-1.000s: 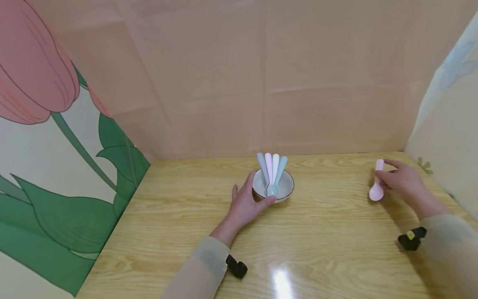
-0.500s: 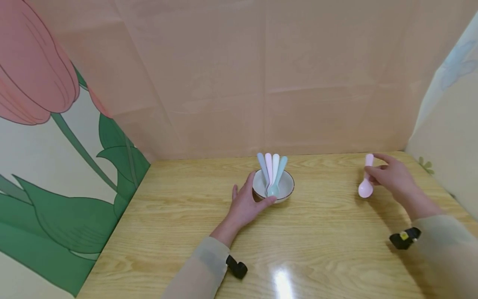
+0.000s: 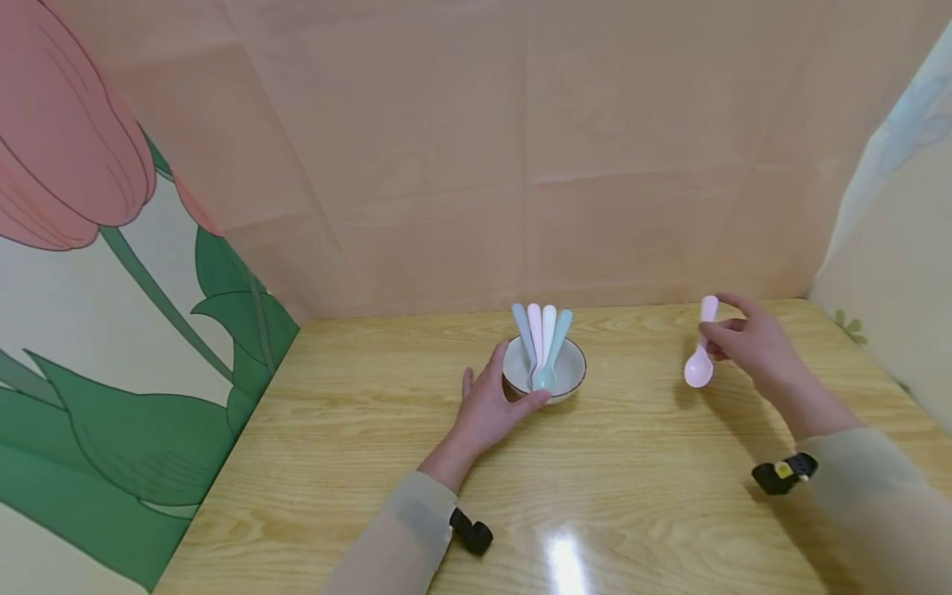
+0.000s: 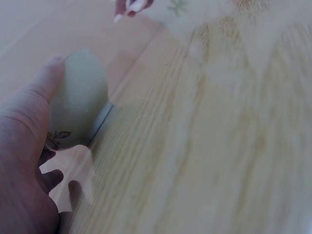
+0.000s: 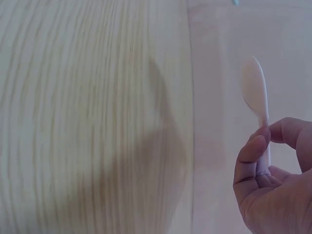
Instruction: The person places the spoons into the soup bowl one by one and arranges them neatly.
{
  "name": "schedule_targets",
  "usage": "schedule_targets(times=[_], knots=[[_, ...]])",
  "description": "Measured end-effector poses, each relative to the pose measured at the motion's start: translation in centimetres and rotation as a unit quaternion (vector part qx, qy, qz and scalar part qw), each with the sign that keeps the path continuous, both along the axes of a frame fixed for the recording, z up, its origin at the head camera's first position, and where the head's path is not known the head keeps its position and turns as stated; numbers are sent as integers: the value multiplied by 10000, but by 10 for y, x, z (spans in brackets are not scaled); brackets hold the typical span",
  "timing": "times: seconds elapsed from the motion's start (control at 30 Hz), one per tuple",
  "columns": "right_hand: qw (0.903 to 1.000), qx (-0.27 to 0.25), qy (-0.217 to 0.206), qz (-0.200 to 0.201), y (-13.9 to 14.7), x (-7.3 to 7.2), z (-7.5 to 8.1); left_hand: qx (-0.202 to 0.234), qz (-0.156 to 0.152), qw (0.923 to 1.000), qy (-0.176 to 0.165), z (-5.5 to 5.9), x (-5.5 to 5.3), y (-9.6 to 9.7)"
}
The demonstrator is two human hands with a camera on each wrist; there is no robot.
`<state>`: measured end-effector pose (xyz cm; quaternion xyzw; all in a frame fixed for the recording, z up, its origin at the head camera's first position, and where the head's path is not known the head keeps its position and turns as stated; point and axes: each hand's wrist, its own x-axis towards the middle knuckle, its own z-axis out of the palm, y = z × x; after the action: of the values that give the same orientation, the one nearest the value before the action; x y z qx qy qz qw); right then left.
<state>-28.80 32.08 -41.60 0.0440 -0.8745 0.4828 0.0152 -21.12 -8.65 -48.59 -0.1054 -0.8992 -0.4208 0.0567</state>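
Observation:
My left hand (image 3: 487, 409) holds a small white bowl (image 3: 573, 370) with a dark rim from its left and near side, thumb along the near rim. In the left wrist view, the pale outer wall of the bowl (image 4: 80, 100) bears a small dark floral print. Several spoons lean in the bowl, handles fanned toward the back: blue-grey (image 3: 522, 326), pink (image 3: 535, 321), white (image 3: 549, 321) and teal (image 3: 561, 330). To the right, my right hand (image 3: 754, 343) pinches a pink spoon (image 3: 698, 370) by its handle, above the table, scoop end down in the head view.
The wood-grain table (image 3: 312, 438) ends at a peach backdrop (image 3: 416, 165) behind the bowl. Side panels stand left, with a tulip print (image 3: 67, 116), and right. A black device (image 3: 472, 531) sits at the left cuff, another (image 3: 784, 473) at the right.
My right hand has carried the pink spoon leftward and slightly toward the back, nearer the bowl. The left hand, the bowl and the spoons in it have stayed put.

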Motion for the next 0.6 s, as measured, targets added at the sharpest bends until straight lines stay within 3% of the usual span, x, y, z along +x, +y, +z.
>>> schedule_targets(times=[0.6], knots=[[9978,-648,72,126,-50,4,3,-1,2,10000,31,1,0,1]])
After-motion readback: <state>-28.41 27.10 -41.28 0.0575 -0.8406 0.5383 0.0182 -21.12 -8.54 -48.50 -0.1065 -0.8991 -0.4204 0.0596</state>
